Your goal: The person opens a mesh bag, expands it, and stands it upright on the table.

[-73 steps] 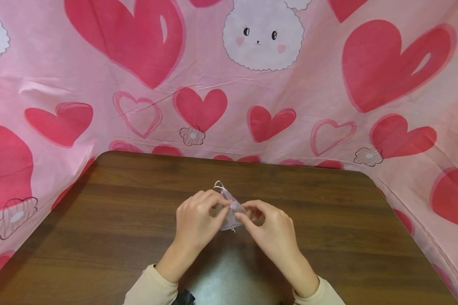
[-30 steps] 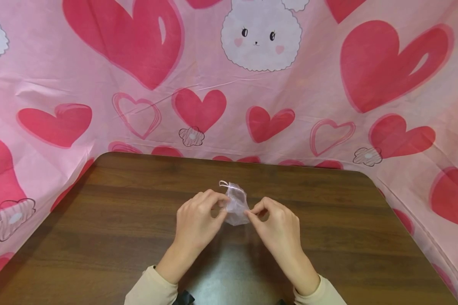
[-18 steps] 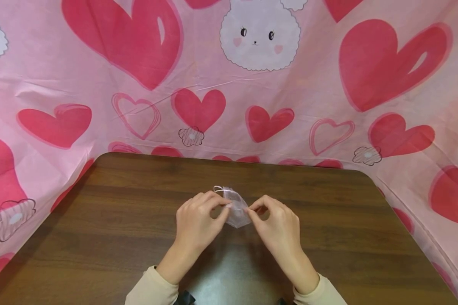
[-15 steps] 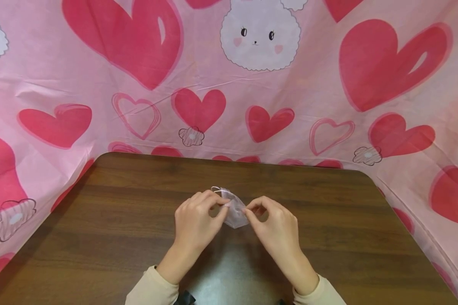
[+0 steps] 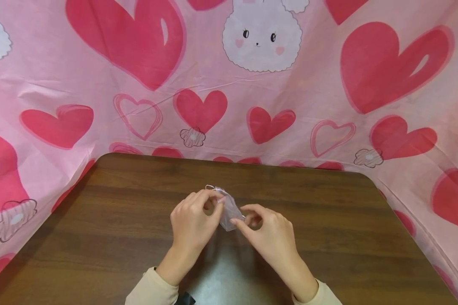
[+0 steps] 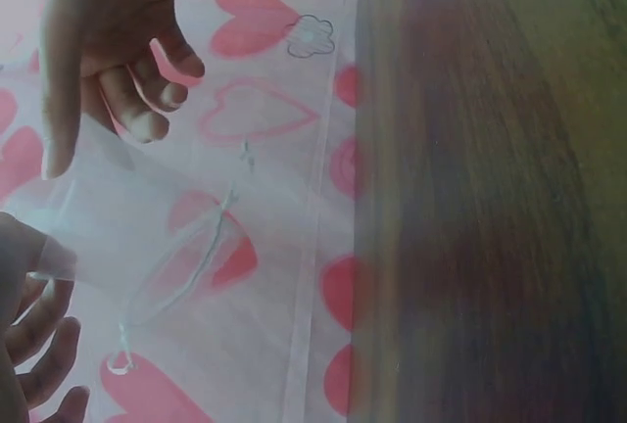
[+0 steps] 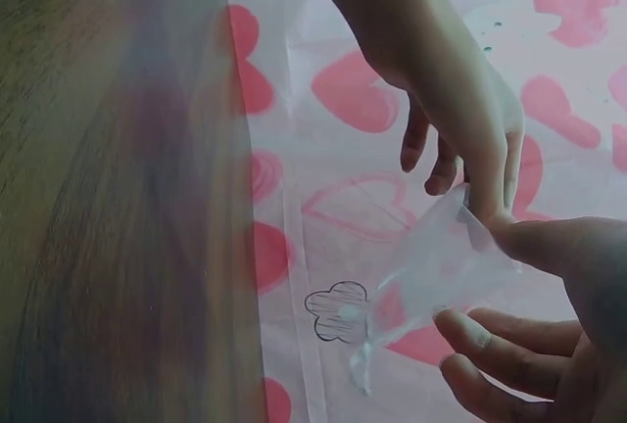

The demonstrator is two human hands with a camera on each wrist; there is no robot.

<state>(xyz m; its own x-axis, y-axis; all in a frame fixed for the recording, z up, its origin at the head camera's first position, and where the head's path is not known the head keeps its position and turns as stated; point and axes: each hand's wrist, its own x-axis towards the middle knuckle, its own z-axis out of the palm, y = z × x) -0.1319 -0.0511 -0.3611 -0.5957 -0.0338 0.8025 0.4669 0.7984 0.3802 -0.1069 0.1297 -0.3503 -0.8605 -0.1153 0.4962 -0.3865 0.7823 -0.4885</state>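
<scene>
A small sheer white drawstring pouch (image 5: 229, 215) hangs close over the table between both hands. My left hand (image 5: 194, 218) pinches its left edge between thumb and forefinger. White cord runs along the pouch's mouth, with a loop (image 5: 210, 186) sticking out at the upper left. My right hand (image 5: 271, 231) is at the pouch's right side, thumb and forefinger spread apart, fingertips right at the fabric. Seen from the left wrist, the pouch (image 6: 127, 227) is see-through and its mouth gapes along the cord. In the right wrist view, the right hand's fingers (image 7: 519, 359) are apart and loosely bent beside the pouch (image 7: 431, 266).
A dark brown wooden table (image 5: 137, 254) with rounded far corners lies beneath the hands. Behind and beside it hangs a pink cloth (image 5: 213, 76) printed with hearts and a white fluffy animal face. A small black object (image 5: 185, 298) shows by the left sleeve.
The pouch and my left hand have shifted slightly left and nearer. My right thumb and forefinger, earlier pinching the pouch's right edge, have spread apart.
</scene>
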